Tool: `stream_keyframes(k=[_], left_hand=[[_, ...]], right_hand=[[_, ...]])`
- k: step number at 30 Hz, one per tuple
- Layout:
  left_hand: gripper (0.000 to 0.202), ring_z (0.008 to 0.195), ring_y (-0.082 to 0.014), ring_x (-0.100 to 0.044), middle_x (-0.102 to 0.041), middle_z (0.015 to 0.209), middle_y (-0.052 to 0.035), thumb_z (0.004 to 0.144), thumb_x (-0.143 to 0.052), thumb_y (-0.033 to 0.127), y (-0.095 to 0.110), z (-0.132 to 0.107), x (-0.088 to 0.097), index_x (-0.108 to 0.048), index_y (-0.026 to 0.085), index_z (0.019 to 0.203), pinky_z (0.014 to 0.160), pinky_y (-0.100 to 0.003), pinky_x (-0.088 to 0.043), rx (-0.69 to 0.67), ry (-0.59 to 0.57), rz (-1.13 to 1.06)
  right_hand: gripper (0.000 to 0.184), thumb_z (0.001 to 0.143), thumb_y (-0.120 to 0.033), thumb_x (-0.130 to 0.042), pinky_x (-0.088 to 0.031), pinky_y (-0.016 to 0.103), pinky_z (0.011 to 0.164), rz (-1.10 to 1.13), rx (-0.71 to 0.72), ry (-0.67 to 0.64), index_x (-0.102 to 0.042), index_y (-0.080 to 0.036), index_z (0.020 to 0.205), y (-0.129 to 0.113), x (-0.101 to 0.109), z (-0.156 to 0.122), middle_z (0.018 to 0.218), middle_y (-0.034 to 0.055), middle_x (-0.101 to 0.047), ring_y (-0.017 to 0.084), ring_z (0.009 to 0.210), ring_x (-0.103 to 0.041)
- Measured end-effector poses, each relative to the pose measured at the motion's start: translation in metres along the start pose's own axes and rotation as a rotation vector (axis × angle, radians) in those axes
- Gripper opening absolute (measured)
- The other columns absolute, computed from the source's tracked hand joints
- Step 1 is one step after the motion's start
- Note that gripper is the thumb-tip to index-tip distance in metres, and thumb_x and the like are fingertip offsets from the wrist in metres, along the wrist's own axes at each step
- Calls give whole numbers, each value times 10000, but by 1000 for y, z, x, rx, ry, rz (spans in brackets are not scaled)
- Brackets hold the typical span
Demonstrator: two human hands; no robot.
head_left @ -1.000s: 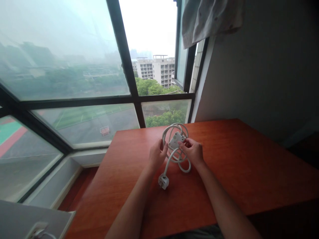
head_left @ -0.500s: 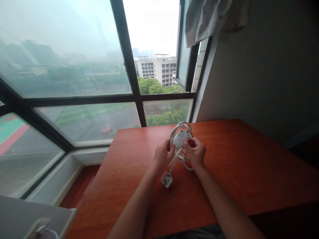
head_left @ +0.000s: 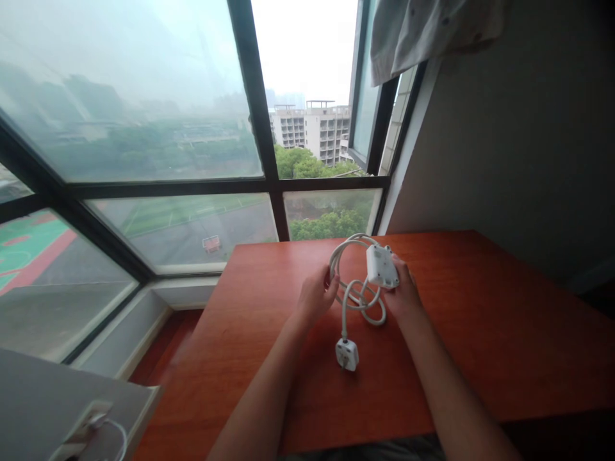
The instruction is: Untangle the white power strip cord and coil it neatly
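A white power strip cord lies coiled on the red-brown wooden table [head_left: 480,333]. My right hand [head_left: 404,296] is closed around the small white socket block [head_left: 381,266] at the cord's end, holding it tilted above the table. My left hand [head_left: 316,296] pinches the white cable [head_left: 356,294] on the left side of the coil. The white plug [head_left: 346,353] lies on the table nearer to me, between my forearms, at the end of a straight stretch of cable.
A large window with dark frames [head_left: 269,186] stands behind the table. A grey wall [head_left: 519,128] rises at the right, with a light cloth [head_left: 432,32] hanging at the top. At the lower left a white ledge carries a wall socket with a cable [head_left: 91,426].
My right hand has moved the socket block to the right, out of the coil. The coil has loosened and the plug has slid right, closer to me.
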State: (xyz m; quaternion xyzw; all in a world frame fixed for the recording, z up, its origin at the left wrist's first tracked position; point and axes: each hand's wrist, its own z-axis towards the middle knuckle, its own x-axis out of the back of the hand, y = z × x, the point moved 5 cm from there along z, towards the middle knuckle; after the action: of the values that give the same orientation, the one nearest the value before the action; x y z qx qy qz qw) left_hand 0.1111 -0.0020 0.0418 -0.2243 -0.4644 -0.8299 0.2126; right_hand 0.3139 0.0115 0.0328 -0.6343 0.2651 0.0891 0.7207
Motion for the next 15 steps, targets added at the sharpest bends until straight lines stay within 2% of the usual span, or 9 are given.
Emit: stream_keyframes(k=[3, 5, 9, 11, 15], left_hand=[[159, 620, -121, -540, -569, 700, 7, 901, -477, 331, -3, 0, -1, -510, 201, 816, 597, -229, -414, 11, 1, -45], [148, 661, -130, -570, -590, 731, -2, 899, -480, 326, -3, 0, -2, -512, 202, 824, 632, -236, -441, 16, 14, -88], [130, 744, -148, -619, -636, 821, -26, 908, -465, 319, 0, -1, -6, -523, 207, 880, 700, -258, -477, 35, 18, -171], [124, 744, -151, -627, -650, 840, -30, 913, -453, 312, -1, -1, -7, -521, 209, 924, 693, -260, -478, 60, 12, -186], [117, 695, -147, -614, -650, 807, -18, 901, -454, 283, -9, 0, -4, -521, 207, 959, 648, -254, -460, 122, 33, -125]], right_hand=[[242, 747, -428, -671, -221, 149, 310, 165, -172, -124, -626, -216, 855, -4, 3, 6, 585, -66, -522, 61, 408, -361], [268, 736, -419, -695, -226, 146, 301, 206, -237, -162, -639, -208, 891, -3, 4, 7, 620, -51, -570, 62, 412, -393], [333, 746, -478, -693, -413, 181, 406, 51, -158, -132, -646, -170, 863, -3, 8, 7, 629, -23, -608, 93, 483, -515], [377, 760, -513, -668, -442, 202, 438, -31, -131, -169, -642, -164, 899, -4, 8, 5, 651, -5, -628, 113, 510, -551], [522, 765, -553, -629, -466, 234, 483, -122, -113, -248, -567, -207, 1152, -12, 10, 4, 715, 13, -657, 153, 572, -598]])
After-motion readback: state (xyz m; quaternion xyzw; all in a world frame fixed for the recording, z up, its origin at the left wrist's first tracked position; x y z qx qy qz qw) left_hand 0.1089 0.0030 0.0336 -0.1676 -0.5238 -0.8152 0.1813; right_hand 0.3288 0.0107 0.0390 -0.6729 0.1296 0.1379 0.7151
